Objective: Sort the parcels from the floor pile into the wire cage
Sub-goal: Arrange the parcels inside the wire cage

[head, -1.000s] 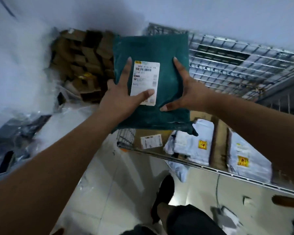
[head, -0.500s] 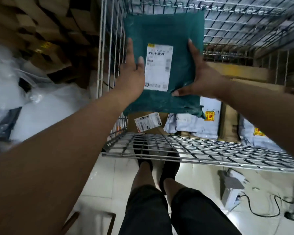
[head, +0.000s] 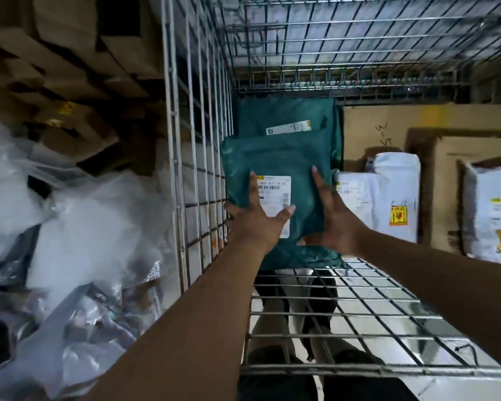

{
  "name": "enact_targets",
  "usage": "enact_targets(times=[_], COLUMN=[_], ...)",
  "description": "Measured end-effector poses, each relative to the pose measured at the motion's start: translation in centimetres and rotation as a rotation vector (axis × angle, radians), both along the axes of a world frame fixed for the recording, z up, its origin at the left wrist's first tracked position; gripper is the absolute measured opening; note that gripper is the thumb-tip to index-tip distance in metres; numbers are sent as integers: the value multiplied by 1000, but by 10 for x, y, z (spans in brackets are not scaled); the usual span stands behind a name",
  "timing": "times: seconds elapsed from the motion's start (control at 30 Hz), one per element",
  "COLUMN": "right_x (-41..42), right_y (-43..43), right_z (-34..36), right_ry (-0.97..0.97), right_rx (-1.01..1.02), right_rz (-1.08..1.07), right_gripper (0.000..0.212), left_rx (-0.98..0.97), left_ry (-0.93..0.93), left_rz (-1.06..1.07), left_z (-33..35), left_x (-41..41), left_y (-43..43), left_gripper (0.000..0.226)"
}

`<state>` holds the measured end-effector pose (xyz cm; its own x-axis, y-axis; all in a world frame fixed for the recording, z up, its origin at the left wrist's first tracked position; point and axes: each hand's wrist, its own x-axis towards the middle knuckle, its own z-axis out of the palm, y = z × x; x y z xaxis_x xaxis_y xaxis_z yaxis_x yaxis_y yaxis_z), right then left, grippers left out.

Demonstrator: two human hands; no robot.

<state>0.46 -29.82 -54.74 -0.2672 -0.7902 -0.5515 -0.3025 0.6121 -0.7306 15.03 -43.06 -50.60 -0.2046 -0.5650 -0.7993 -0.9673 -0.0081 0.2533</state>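
Both hands hold a green parcel (head: 275, 157) inside the wire cage (head: 197, 125), close against its left wall and with its white label (head: 275, 195) facing up. The left hand (head: 255, 224) grips the parcel's left edge, forefinger and thumb spread over the label and the other fingers tucked round behind. The right hand (head: 337, 221) grips the right edge the same way, forefinger straight up the face and thumb low near the bottom corner (its remaining fingers are hidden behind the bag). Whether the parcel rests on anything cannot be told. Its top edge overlaps a second green parcel (head: 272, 114) lying deeper in the cage. To the right lie white parcels (head: 394, 183) with yellow stickers on flat brown cardboard (head: 417, 120). A mesh panel (head: 359, 314) stretches out under the forearms. Outside the cage's left wall sits a heap of clear plastic bags (head: 78, 233), with brown cartons (head: 64, 47) stacked beyond it.
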Motion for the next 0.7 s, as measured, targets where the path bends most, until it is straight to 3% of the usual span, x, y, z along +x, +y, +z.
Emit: enact_targets(times=[0.3,0.47,0.7], right_x=[6,-4,-20], right_y=[10,-11,-74], right_z=[-8,5,15], right_ry=[-9,-175,-52], right_rx=[-47,-152,-93], right_rz=[-103,-474,-669], right_gripper=[156,151,145], left_rx=[-141,-287,-285], left_ry=[76,121,273], left_rz=[32,-112,-381], left_z=[-5,5,-1], left_x=[-4,-52,-150], left_y=[7,-30,-129], left_gripper=[109,112,121])
